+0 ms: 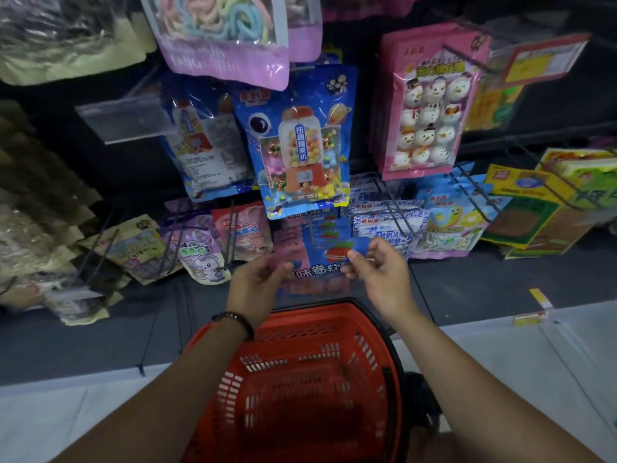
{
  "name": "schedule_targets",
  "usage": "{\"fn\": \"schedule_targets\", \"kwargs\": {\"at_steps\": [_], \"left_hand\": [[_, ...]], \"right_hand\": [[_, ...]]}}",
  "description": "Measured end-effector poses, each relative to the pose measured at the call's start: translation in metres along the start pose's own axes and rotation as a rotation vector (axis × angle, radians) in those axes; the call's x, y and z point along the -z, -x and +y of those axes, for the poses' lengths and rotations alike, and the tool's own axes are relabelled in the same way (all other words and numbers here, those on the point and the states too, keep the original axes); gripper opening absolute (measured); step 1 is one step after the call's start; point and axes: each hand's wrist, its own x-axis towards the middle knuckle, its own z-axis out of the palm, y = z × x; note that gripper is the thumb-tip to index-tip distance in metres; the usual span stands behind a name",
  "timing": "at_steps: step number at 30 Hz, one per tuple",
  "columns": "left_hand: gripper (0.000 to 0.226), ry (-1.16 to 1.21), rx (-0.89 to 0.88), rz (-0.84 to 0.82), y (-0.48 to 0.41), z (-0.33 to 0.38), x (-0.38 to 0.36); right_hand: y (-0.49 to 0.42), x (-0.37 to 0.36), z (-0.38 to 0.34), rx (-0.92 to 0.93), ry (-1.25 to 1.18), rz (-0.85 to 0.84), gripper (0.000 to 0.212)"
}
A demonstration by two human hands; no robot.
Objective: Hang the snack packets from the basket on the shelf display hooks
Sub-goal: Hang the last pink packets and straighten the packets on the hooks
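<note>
My feed is dim, with the shelf [50,135] recesses nearly black. The blue gumball packet [302,142] at centre is sharpest, with soft glare on its film. The brown packets [40,202] left of it and the pastel packet [230,38] above it smear into blur, and edges far right of it bow from wide-angle distortion.
</note>
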Motion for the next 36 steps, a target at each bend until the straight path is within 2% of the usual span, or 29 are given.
{"fn": "schedule_targets", "kwargs": {"at_steps": [3, 7, 12, 16, 22, 30, 33, 36], "left_hand": [[0.010, -0.160, -0.063, 0.069, -0.003, -0.013, 0.001], [0.008, -0.260, -0.028, 0.114, -0.011, -0.034, -0.008], [0.015, -0.096, 0.178, 0.096, -0.026, -0.049, -0.020], [0.023, -0.010, 0.201, 0.093, -0.036, -0.046, -0.024], [0.025, -0.018, 0.220, 0.093, -0.045, -0.048, -0.026], [0.012, -0.129, 0.284, 0.158, -0.058, -0.048, -0.031], [0.022, -0.156, 0.319, 0.164, -0.064, -0.049, -0.034], [0.033, -0.217, 0.321, 0.184, -0.067, -0.052, -0.037]], "right_hand": [[0.003, 0.008, 0.012, 0.031, 0.057, -0.038, 0.028], [-0.002, 0.005, 0.028, -0.019, 0.120, -0.028, 0.043], [-0.010, -0.004, 0.048, -0.109, 0.130, 0.009, 0.029], [-0.019, -0.012, 0.050, -0.111, 0.109, 0.074, 0.020], [-0.030, -0.016, 0.049, -0.110, 0.175, 0.131, 0.022], [-0.043, -0.025, 0.054, -0.162, 0.257, 0.217, 0.015], [-0.044, -0.029, 0.055, -0.142, 0.278, 0.221, 0.017], [-0.043, -0.030, 0.056, -0.132, 0.271, 0.228, 0.008]]}}
